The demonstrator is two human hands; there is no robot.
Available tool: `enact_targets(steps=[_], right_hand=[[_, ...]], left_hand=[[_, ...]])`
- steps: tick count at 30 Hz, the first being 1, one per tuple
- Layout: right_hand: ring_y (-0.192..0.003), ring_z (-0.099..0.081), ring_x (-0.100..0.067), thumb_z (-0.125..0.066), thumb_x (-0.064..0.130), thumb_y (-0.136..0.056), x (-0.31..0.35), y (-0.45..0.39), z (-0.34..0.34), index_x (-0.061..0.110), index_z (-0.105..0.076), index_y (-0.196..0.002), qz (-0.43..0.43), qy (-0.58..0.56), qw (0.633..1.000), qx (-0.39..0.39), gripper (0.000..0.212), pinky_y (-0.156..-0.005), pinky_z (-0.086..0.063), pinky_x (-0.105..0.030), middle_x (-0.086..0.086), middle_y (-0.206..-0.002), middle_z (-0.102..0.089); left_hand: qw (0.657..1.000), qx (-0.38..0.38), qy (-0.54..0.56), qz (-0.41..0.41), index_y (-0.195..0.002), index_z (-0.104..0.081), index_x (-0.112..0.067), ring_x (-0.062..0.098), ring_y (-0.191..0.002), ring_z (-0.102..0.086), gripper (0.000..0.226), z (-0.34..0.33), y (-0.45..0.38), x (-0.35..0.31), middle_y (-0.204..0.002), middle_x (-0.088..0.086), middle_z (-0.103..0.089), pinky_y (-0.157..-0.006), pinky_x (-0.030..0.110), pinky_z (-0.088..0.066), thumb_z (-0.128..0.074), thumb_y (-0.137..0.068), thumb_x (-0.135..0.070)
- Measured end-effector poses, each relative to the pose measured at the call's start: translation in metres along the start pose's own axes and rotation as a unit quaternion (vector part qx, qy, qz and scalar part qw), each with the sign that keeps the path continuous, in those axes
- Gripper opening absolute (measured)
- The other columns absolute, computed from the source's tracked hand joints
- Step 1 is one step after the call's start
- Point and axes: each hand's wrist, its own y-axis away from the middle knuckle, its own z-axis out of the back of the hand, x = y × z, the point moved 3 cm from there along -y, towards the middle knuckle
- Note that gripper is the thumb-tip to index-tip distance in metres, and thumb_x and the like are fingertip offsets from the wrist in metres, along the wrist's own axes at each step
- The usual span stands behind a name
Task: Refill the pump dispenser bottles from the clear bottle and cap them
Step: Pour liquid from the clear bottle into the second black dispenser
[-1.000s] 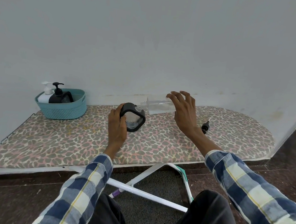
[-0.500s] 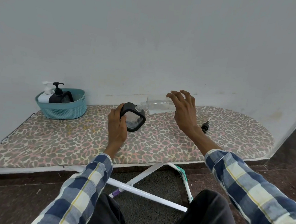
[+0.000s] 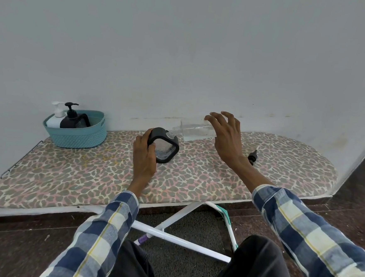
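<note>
1. The left hand (image 3: 144, 155) grips the black-framed dispenser bottle (image 3: 164, 146) on the ironing board (image 3: 66, 177), about midway along it and nearer the far edge; by my reading it tilts the open neck toward the right to meet the pour.
2. The right hand (image 3: 225, 134) holds the clear bottle (image 3: 194, 129) almost level, fingers curled over its base end and its threaded mouth at the dispenser's neck — a pouring hold.
3. The clear bottle shows only a shallow layer of clear liquid along its lower side. How full the dispenser is I cannot tell.
4. A black pump head (image 3: 252, 156) lies near the board's rounded right end, off its bottle — likely waiting for capping.
5. At the far left corner a teal basket (image 3: 78, 135) holds a white pump bottle (image 3: 55, 116) and a black pump bottle (image 3: 71, 117), both with pumps fitted.
</note>
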Motion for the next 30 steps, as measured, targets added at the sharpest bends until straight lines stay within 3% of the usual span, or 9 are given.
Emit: enact_targets(steps=[30], right_hand=[[-0.143,-0.041,-0.032,-0.055,-0.027,-0.064,0.0008,-0.0010,0.0036,0.028,-0.054,-0.139,0.003,0.000,1.000,-0.002,0.093,-0.111,-0.039,-0.049,0.004,-0.149,-0.054]], left_hand=[[1.000,0.003,0.009,0.007,-0.158,-0.047,-0.021,0.016,-0.124,-0.045,0.051,0.0001,0.0011,0.0011,-0.135,-0.002,-0.049,-0.105,0.032,-0.036,-0.043,-0.108,-0.027]])
